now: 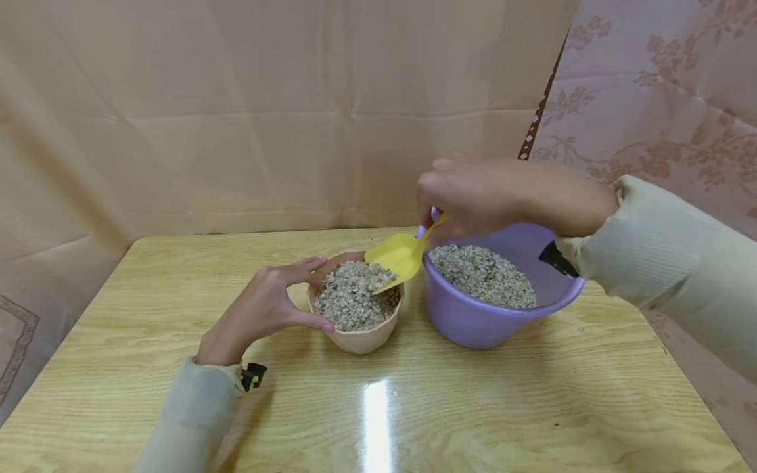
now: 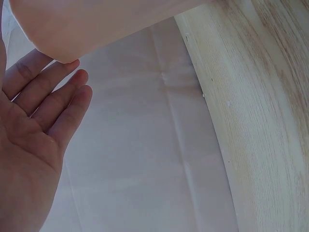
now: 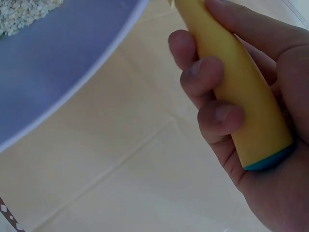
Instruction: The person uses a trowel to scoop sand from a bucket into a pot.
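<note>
A peach-coloured plant pot (image 1: 361,341) with an angular rim stands on the table, filled with small pale gravel (image 1: 351,295). My left hand (image 1: 269,305) holds it from the left side, thumb at the near rim and fingers at the far side. In the left wrist view the fingertips meet the pot's wall (image 2: 96,24). My right hand (image 1: 473,197) grips a yellow toy shovel by its thick handle (image 3: 241,101), which has a teal end. The shovel's blade (image 1: 396,256) tilts down over the pot, with gravel at its tip.
Right of the pot stands a purple basin (image 1: 479,325) holding more gravel (image 1: 481,276). Both containers are on a wood-grain table (image 1: 148,315). A beige curtain (image 1: 236,131) hangs behind, with a pink floral cloth (image 1: 668,98) at the right.
</note>
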The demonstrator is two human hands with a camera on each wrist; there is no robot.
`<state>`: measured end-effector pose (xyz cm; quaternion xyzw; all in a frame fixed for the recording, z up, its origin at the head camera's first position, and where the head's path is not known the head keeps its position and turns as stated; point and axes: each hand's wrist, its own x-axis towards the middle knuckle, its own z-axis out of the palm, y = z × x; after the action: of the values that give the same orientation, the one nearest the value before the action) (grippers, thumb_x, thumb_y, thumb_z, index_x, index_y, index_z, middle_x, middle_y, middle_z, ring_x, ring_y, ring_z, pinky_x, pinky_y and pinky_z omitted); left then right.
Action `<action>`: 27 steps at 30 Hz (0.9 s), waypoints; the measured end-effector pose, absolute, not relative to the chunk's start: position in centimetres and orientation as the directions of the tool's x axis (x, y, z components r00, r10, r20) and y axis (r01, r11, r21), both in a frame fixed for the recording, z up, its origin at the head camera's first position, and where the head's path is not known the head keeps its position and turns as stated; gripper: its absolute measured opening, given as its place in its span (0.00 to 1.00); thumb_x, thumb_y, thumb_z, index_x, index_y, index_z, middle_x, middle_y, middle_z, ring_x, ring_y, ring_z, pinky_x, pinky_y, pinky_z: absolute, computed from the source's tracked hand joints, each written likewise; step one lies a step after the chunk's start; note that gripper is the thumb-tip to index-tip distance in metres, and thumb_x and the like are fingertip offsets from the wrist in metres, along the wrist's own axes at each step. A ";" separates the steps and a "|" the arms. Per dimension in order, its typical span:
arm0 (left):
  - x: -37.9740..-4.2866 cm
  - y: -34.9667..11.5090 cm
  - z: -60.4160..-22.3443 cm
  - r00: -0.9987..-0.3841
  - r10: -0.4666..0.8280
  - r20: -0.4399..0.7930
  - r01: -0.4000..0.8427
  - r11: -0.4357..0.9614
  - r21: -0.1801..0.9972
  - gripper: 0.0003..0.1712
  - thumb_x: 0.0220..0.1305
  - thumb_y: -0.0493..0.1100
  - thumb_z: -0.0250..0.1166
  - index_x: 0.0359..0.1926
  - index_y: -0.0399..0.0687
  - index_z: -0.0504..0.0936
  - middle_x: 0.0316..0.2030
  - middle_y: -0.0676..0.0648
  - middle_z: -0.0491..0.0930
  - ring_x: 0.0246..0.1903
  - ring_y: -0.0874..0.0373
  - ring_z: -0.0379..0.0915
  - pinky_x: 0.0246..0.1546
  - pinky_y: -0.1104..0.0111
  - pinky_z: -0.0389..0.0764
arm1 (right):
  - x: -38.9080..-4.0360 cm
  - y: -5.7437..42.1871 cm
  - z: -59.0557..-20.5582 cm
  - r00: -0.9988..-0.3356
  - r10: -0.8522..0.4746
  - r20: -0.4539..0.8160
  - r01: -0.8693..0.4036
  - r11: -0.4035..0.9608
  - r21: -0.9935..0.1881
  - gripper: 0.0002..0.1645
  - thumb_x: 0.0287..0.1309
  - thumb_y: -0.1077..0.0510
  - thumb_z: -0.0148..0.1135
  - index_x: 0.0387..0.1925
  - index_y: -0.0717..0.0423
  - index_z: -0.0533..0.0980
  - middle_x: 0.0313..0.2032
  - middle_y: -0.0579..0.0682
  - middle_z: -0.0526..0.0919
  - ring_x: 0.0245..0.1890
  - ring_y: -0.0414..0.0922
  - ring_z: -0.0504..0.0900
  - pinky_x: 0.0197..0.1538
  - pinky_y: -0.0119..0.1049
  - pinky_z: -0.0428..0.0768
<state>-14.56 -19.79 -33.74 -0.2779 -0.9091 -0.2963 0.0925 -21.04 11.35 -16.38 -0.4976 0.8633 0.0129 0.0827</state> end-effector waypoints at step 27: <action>-14.9 -20.1 -33.5 -0.829 0.455 0.324 0.559 0.690 0.461 0.33 0.34 0.66 0.81 0.38 0.49 0.89 0.61 0.43 0.77 0.61 0.46 0.74 0.53 0.49 0.78 | -21.1 14.5 -14.8 -0.497 -0.868 0.012 -0.867 0.497 -0.033 0.05 0.59 0.53 0.70 0.36 0.45 0.88 0.26 0.37 0.83 0.22 0.36 0.74 0.27 0.34 0.73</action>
<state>-14.86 -20.10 -33.54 -0.2773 -0.9145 -0.2798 0.0923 -21.12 14.49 -14.81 -0.5014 0.8650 -0.0175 0.0029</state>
